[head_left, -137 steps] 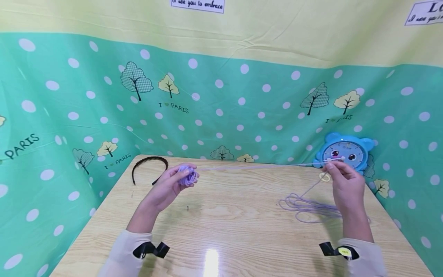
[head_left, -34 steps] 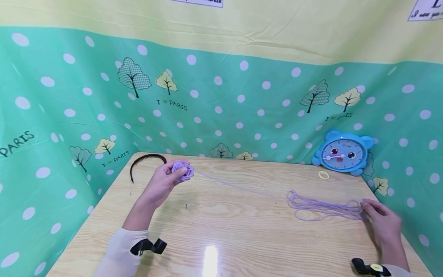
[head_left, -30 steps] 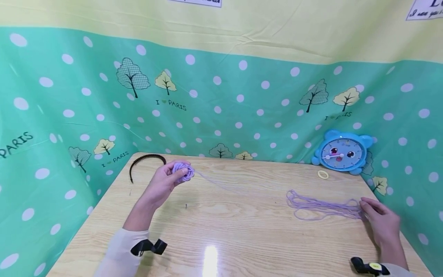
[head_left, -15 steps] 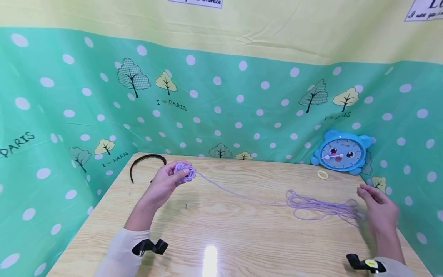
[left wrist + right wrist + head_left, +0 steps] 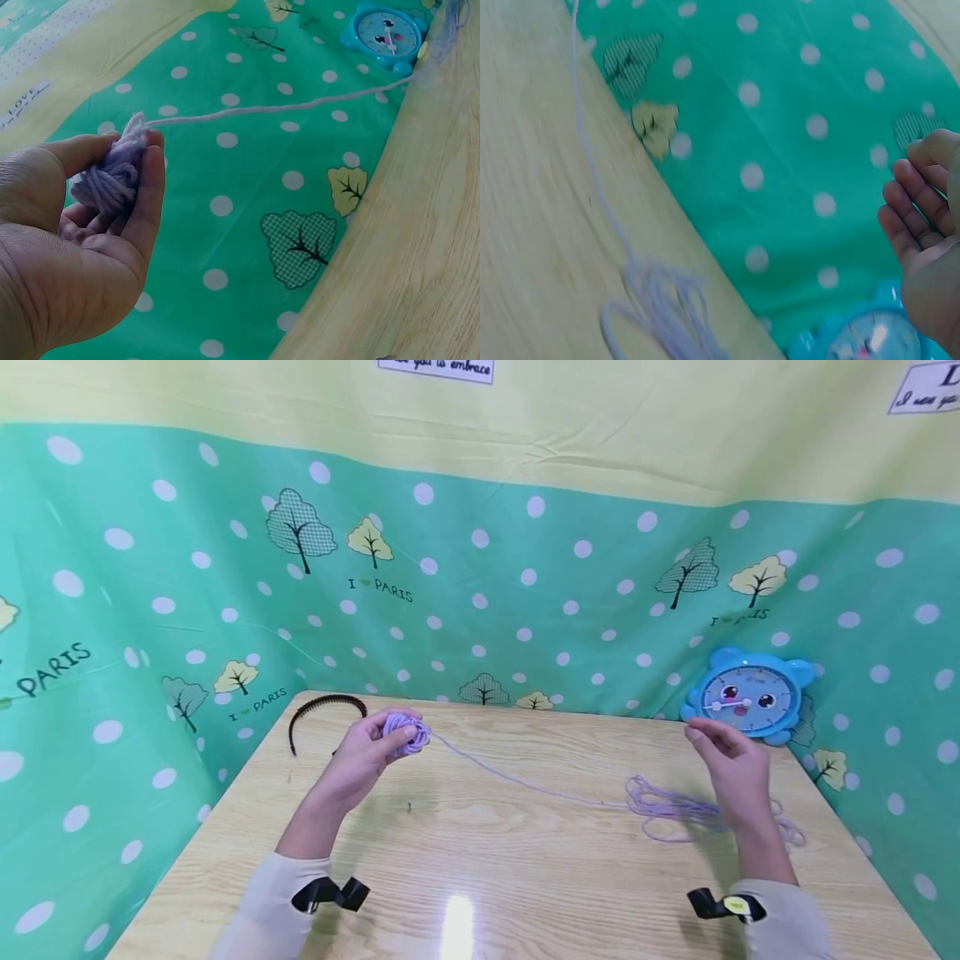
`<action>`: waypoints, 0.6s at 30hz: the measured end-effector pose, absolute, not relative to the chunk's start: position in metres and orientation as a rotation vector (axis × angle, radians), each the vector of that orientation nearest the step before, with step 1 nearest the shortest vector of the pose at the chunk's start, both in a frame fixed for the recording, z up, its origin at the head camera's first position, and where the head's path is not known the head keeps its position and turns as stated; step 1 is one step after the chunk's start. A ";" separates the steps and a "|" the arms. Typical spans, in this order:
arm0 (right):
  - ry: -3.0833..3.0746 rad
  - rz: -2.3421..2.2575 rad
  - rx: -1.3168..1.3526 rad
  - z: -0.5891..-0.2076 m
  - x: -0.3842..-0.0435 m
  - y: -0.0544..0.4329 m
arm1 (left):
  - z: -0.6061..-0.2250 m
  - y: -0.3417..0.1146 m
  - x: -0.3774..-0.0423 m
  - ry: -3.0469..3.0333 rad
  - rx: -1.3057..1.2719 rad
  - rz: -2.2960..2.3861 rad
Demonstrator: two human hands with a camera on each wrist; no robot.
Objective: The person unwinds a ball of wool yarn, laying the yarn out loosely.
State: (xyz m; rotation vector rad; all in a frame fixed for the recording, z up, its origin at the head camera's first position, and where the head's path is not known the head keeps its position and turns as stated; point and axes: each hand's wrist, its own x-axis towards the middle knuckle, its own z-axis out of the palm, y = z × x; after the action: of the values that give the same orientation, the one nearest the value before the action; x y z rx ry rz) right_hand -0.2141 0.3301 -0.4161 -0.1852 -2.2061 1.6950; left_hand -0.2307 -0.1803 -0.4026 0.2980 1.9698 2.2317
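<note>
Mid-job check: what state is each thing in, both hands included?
Purple yarn ball: wound, held up in the left hand.
Left hand: raised, gripping the yarn ball.
Right hand: raised, fingers loosely curled, no yarn seen in it.
Yarn strand: slightly slack, running from ball to loops.
Yarn loops: loosely bunched on the table.
Blue animal-shaped clock: propped up.
Black toothed headband: lying flat, partly hidden.

At nine o'clock a bundle of purple yarn is gripped by the left hand, whose palm is shown at eight. From the bundle's top a single strand is drawn out between two and three o'clock, to just below a blue clock seen between one and two. A dotted green cloth is spread behind, and the side from two to five o'clock is filled by a wooden table.
</note>
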 end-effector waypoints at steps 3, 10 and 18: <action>-2.147 1.727 -0.086 -0.413 -0.222 0.311 | -0.402 -0.180 -0.231 1.967 0.291 2.234; -2.134 1.735 0.042 -0.408 -0.234 0.274 | -0.401 -0.180 -0.230 1.981 0.282 2.226; -2.030 1.870 0.148 -0.406 -0.242 0.241 | -0.401 -0.180 -0.230 1.989 0.285 2.216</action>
State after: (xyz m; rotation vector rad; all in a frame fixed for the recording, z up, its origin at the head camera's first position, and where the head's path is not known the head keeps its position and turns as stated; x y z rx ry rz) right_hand -0.2421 0.2406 -0.4057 0.1479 -2.0299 1.8703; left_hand -0.2301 -0.1796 -0.4009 0.2852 1.9891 2.2160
